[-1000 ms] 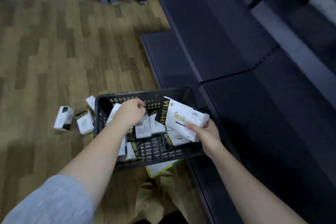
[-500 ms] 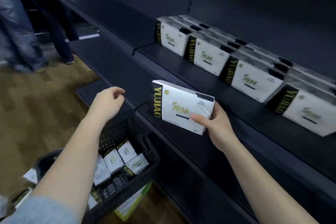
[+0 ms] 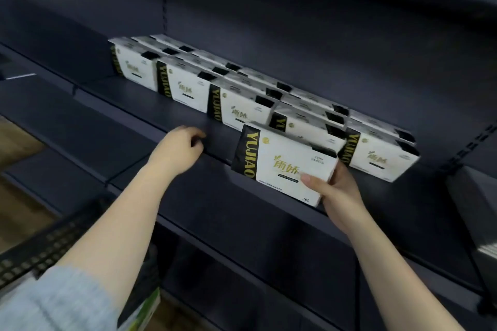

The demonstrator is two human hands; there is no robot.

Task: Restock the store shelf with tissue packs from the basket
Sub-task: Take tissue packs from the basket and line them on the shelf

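Note:
My right hand (image 3: 334, 191) grips a white tissue pack (image 3: 279, 162) with a black band and gold lettering, held upright at the front of the dark shelf (image 3: 172, 113). It stands in front of a row of matching tissue packs (image 3: 236, 107) that runs diagonally across the shelf, several deep. My left hand (image 3: 178, 152) hovers at the shelf's front edge to the left of the held pack, fingers loosely curled and holding nothing. The black basket (image 3: 51, 244) shows at the lower left, its contents hidden from view.
A lower dark shelf (image 3: 269, 231) runs below the stocked one, and another shelf sits above. The left stretch of the stocked shelf holds no packs. A green and white pack (image 3: 145, 309) lies below the basket. Wooden floor (image 3: 16, 142) shows at the far left.
The view has swung from the basket up to the shelf. My right hand carried the pack up and right to the shelf front, before the row. My left hand left the basket and rose to the shelf edge.

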